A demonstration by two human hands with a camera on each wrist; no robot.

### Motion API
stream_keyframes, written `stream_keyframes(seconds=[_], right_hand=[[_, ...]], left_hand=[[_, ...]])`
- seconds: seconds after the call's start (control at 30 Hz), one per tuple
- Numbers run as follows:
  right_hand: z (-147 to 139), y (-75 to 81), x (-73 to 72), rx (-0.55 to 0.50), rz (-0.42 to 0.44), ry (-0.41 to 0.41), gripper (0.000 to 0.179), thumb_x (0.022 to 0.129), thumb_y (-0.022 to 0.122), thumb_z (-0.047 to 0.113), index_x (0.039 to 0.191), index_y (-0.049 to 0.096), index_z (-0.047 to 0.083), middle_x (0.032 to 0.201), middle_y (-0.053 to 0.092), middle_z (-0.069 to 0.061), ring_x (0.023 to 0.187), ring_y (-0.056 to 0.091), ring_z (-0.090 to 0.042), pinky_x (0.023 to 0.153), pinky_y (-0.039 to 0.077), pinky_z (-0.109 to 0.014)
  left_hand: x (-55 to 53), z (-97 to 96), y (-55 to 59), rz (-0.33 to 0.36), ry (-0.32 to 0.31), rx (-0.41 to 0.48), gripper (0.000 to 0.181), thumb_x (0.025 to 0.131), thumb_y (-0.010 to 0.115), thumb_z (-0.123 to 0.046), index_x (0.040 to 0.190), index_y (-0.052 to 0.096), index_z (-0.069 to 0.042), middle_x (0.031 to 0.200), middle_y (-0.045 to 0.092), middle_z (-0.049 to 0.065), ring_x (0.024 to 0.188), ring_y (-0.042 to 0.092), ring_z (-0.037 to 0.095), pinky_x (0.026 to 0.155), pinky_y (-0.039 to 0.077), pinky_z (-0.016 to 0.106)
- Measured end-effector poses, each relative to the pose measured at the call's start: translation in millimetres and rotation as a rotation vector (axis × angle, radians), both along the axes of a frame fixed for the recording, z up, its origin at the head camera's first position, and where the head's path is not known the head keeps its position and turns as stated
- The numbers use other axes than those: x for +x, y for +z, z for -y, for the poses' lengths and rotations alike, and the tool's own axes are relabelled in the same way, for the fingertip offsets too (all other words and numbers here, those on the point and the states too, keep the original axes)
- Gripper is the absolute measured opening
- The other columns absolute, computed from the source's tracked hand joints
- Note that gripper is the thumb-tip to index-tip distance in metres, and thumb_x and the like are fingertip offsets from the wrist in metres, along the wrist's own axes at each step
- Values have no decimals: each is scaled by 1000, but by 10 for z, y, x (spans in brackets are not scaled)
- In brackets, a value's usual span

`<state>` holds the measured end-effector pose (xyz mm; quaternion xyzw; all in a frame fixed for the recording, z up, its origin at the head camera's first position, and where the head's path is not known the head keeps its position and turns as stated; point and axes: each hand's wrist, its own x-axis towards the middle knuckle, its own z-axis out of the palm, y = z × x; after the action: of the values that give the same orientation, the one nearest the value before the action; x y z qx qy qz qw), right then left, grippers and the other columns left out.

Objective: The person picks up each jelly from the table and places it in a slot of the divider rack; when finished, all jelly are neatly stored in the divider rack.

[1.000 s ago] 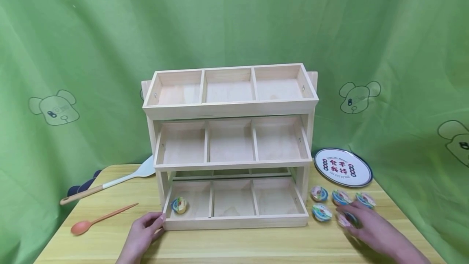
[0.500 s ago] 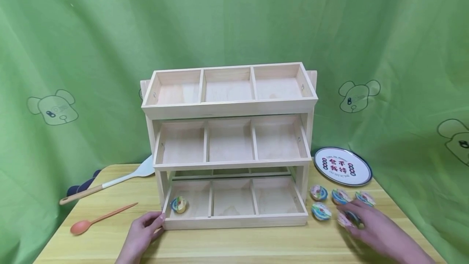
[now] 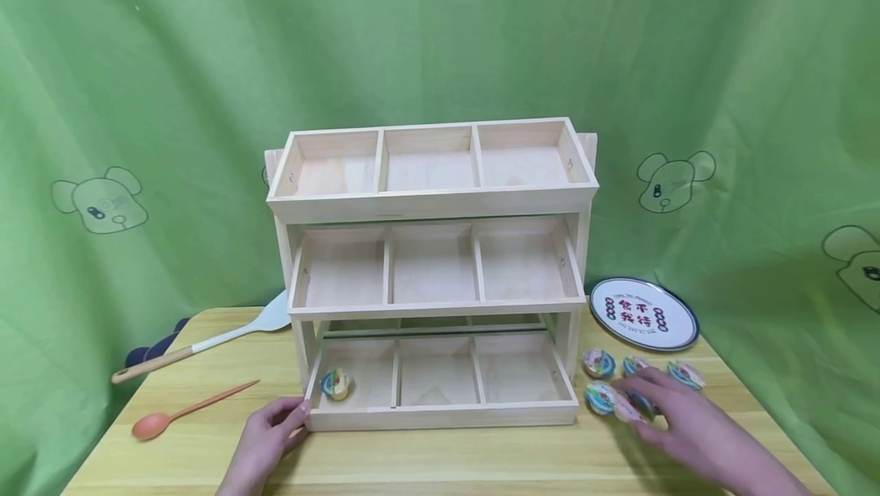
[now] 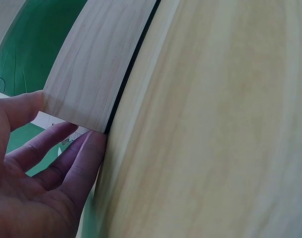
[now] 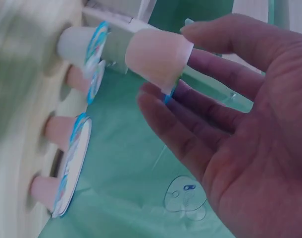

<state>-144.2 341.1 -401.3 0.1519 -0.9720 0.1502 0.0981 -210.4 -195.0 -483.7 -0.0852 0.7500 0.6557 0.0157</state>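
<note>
Pinching cup (image 5: 156, 57) with right hand (image 3: 677, 419) toward desk (image 3: 412, 465) right edge, gripping rack (image 3: 426, 205) corner with left hand (image 3: 266, 433); risking bumping neighboring cups (image 3: 600, 398) by carrying low.

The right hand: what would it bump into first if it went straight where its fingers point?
Probably the whitish cup just left of the pink cup the right hand holds, then the wooden rack beyond. The pink cup looks raised, so it might pass over; height is hard to judge.
</note>
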Motion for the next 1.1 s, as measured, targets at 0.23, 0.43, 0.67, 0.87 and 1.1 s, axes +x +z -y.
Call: stream_keyframes(seconds=[0.23, 0.43, 0.67, 0.87, 1.1], right_hand=[[167, 28, -34, 22, -100, 88, 44, 77, 83, 13, 118, 69, 16, 112, 60, 4, 96, 59, -15, 74, 60, -36], [275, 29, -49, 28, -161, 163, 37, 82, 80, 17, 118, 69, 18, 113, 58, 6, 94, 58, -9, 71, 59, -28], [373, 71, -60, -10, -61, 263, 33, 87, 76, 21, 119, 69, 18, 122, 57, -5, 93, 62, -15, 69, 59, -27], [476, 102, -66, -2, 22, 242, 32, 87, 76, 25, 117, 67, 25, 124, 56, -1, 101, 61, -21, 76, 60, -35], [647, 127, -117, -10, -37, 280, 23, 91, 72, 24, 114, 69, 24, 111, 56, 13, 90, 57, -4, 73, 58, -29]], left_hand=[[-3, 16, -8, -9, 3, 8, 37, 98, 62, -12, 120, 57, 17, 115, 58, 23, 99, 62, 24, 86, 58, 30], [-6, 14, -24, -19, 7, 24, 36, 96, 64, -10, 119, 57, 16, 114, 58, 23, 97, 63, 23, 86, 59, 30], [0, 15, -24, -29, 8, 26, 36, 97, 63, -11, 120, 57, 16, 114, 58, 24, 98, 62, 24, 86, 58, 29], [0, 5, -24, -30, 18, 33, 34, 96, 64, -10, 118, 59, 15, 111, 59, 21, 97, 62, 23, 86, 58, 30], [-6, 22, -41, -34, 18, 31, 35, 96, 64, -12, 117, 59, 15, 110, 60, 20, 97, 63, 24, 86, 59, 31]])
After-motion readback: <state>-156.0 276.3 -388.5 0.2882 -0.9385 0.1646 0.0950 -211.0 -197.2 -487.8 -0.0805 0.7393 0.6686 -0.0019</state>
